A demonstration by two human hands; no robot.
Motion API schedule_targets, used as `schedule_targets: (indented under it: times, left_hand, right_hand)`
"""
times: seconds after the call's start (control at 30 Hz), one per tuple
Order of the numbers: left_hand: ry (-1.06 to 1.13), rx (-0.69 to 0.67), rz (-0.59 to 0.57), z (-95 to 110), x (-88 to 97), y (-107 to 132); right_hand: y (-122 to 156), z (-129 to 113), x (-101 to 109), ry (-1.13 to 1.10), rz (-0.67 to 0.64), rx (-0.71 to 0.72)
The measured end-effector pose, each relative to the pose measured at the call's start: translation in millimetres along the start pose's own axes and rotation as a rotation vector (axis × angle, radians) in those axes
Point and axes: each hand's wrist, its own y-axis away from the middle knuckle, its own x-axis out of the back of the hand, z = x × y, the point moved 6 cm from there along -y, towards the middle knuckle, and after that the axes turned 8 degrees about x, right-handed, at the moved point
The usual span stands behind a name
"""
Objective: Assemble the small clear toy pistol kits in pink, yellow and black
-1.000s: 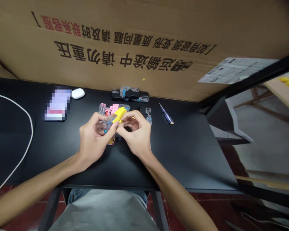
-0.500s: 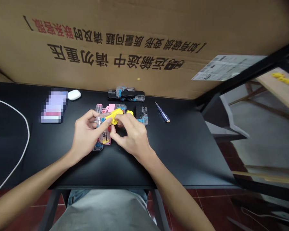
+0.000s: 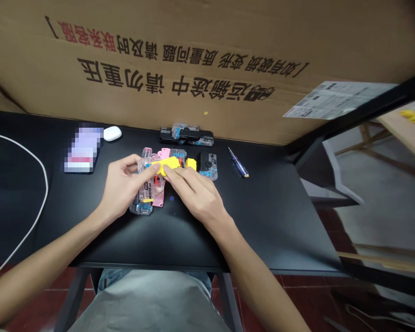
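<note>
My left hand is closed, thumb on top, around a clear plastic toy water gun with printed lettering. A yellow plastic part sits across the top end of the gun, pinched between the fingertips of my right hand. Another yellow piece shows just behind the right fingers. Pink plastic parts and a clear-and-blue piece lie beneath and around the gun. Right of the fingers is a black and clear toy gun part. The right fingertips are partly hidden.
More black and clear toy gun parts lie by the cardboard box at the back. A screwdriver is to the right. A phone, a white rounded case and a white cable are left on the black table.
The view has shifted slightly. My right hand has turned and its fingers now press lower on the yellow part, which lies flatter. A small blue dot now shows on the table below.
</note>
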Motion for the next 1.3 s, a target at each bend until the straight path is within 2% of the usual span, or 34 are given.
schedule_targets:
  times: [0.17, 0.3, 0.5, 0.7, 0.8, 0.93, 1.07, 1.17, 1.3]
  left_hand:
    - [0.004, 0.036, 0.012, 3, 1.5, 4]
    - [-0.008, 0.053, 0.010, 5, 2.0, 7]
    - [0.015, 0.114, -0.002, 0, 0.9, 5]
    - [0.048, 0.151, -0.022, -2, -2.2, 5]
    - [0.041, 0.123, -0.020, 0, -2.1, 5]
    - [0.042, 0.081, -0.067, 2, -3.6, 6]
    - [0.079, 0.055, -0.113, 3, -3.9, 5]
    - [0.082, 0.047, -0.089, 3, -0.8, 4]
    - [0.064, 0.009, -0.050, 4, 2.7, 3]
  right_hand:
    - [0, -13, -4, 0.234, -0.054, 0.163]
    - [0, -24, -8, 0.380, -0.010, 0.290]
    - [5, -24, -16, 0.424, 0.048, 0.305]
    - [1, -26, -8, 0.422, 0.215, 0.284]
    - [-4, -23, -1, 0.298, 0.318, 0.171]
    - [-3, -7, 10, -0.013, 0.412, -0.175]
    - [4, 15, 19, -0.352, 0.409, -0.485]
    - [7, 31, 29, -0.494, 0.314, -0.604]
    - [8, 44, 36, -0.534, -0.023, -0.658]
